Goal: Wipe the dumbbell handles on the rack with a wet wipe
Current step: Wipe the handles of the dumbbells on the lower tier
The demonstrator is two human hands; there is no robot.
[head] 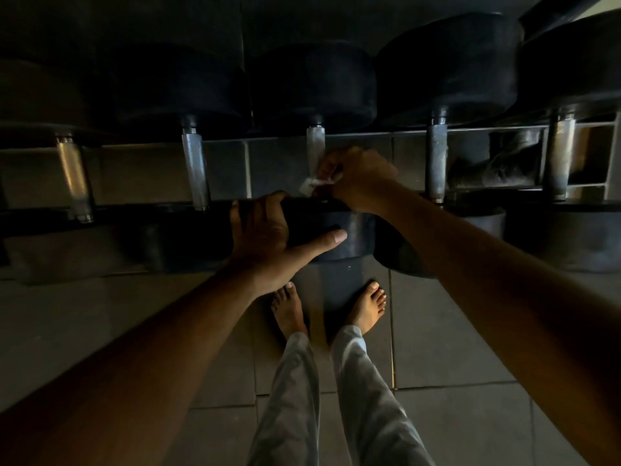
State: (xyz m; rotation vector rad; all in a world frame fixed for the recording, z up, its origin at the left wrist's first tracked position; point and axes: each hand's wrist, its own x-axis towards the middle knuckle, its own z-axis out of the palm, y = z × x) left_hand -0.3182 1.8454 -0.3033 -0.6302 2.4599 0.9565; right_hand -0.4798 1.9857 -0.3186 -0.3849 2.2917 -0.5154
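Nearest the camera, the person's bare feet (329, 307) stood on the tiled floor (453, 331), just short of the rack (369, 137). Above them the left hand (265, 237) braced the near weight head (336, 230) of the middle dumbbell, fingers curled over its top edge and thumb stretched along its face. Just beyond, the right hand (356, 178) pinched a bunched wet wipe (314, 183) against the lower end of the middle handle (316, 146), fingers closed round the wipe. Five handles showed along the row. The wiping seemed mid-course: the middle one was in hand, but the dim light did not reveal which of the others, such as the handle to its right (436, 156), were already clean.
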